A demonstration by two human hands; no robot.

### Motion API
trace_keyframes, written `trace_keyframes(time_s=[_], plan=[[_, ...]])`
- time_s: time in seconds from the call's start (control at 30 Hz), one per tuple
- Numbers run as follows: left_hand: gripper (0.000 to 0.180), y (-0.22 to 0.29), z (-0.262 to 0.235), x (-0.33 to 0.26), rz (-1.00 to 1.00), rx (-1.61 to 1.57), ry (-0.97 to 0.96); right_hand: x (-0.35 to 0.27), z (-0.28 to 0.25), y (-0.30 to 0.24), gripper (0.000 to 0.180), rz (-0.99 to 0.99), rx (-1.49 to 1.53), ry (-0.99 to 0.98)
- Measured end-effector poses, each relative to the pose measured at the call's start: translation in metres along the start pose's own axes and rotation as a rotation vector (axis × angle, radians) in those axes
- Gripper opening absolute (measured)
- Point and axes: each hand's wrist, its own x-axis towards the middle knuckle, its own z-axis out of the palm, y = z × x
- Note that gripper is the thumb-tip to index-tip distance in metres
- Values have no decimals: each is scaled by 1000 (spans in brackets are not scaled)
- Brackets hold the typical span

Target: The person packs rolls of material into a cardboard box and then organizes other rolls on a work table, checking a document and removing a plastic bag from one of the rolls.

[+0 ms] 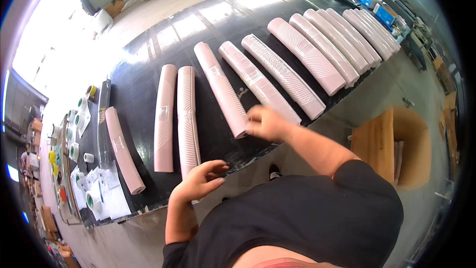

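Pale pink rolls of sheet material lie on the black table. My right hand (269, 123) is at the near end of one pink roll (218, 87); its fingertips are blurred against the roll, so their grip is unclear. My left hand (201, 181) hovers by the table's front edge with thumb and fingers apart and nothing between them. It partly covers the near end of a ridged pink roll (187, 119). Beside that lies another pink roll (164, 119). To the right of my right hand are a clear-wrapped pink roll (260, 83) and a patterned roll (283, 75).
More wrapped rolls (369, 32) crowd the table's far right. A thin pink roll (122, 149), a dark roll (104, 124), papers (110, 191) and tape rolls (92, 200) lie at the left. An open cardboard box (374, 136) stands on the floor to the right.
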Motion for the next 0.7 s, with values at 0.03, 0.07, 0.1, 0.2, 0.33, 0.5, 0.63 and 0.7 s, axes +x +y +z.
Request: trace_keyframes(time_s=[0.03, 0.07, 0.1, 0.2, 0.33, 0.5, 0.63, 0.7], plan=[[47, 2, 16, 21, -32, 5, 22, 28, -33, -3, 49, 181, -107, 4], [47, 10, 30, 46, -19, 65, 7, 52, -45, 19, 60, 198, -355, 157], [47, 15, 43, 69, -15, 124, 0, 74, -46, 45, 72, 203, -596, 305], [47, 29, 77, 116, -52, 152, 27, 115, -57, 75, 93, 536, -548, -40], [47, 36, 91, 145, -87, 7, 48, 128, -67, 122, 80, 639, -27, -101], [44, 88, 54, 147, 181, 362, 475, 77, -72, 102, 76, 45, 700, -6], [91, 161, 23, 173, 605, 308, 857, 30, -97, 22, 103, -199, 660, 75], [110, 197, 22, 179, 938, 301, 822, 16, -108, 15, 112, -407, 429, 154]])
